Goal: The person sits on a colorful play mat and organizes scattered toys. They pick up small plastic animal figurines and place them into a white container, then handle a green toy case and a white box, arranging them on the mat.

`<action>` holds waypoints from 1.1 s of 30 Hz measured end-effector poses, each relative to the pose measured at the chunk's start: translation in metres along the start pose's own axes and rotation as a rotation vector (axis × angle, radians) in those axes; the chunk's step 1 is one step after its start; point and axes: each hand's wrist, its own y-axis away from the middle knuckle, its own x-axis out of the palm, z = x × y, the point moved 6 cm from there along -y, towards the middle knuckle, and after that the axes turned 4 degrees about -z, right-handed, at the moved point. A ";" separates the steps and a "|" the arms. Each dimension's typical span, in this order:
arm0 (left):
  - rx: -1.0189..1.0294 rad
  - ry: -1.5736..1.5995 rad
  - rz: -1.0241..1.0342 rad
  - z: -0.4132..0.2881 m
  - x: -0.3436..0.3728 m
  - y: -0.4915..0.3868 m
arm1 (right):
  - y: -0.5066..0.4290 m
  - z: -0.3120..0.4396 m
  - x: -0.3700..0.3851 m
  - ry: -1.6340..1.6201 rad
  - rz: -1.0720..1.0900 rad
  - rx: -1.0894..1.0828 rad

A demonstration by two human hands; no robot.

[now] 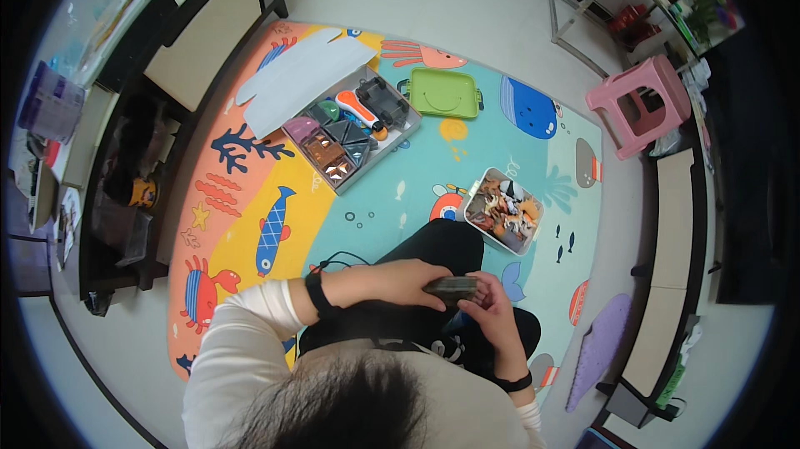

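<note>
Above my lap, my left hand [415, 283] and my right hand [494, 308] hold a small stack of dark translucent pieces [453, 287] between them, one at each end. Ahead to the left lies an open cardboard box [381, 152] with its white lid folded back. It holds an orange and white handled tool [359, 109], a dark wheeled toy chassis [382, 102], dark triangular tiles [353, 140] and amber pieces [325, 152]. Beyond my knee a white plastic bin [463, 202] is filled with toy animal figures [505, 208].
A green plastic lid [442, 93] lies on the patterned play mat [375, 218] beside the box. A pink stool [644, 105] stands off the mat at the right. Low cabinets [206, 30] border both sides. A purple mat [599, 352] lies on the floor at the right.
</note>
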 end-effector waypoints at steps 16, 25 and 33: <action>-0.156 -0.120 -1.202 0.195 -0.223 -0.059 | -0.035 -0.009 -0.004 0.241 -0.239 0.209; -0.386 0.040 -0.855 0.248 -0.233 -0.134 | -0.031 -0.015 -0.024 0.208 -0.238 0.245; -0.418 0.142 -0.856 0.272 -0.240 -0.144 | -0.020 -0.026 -0.039 0.183 -0.283 0.247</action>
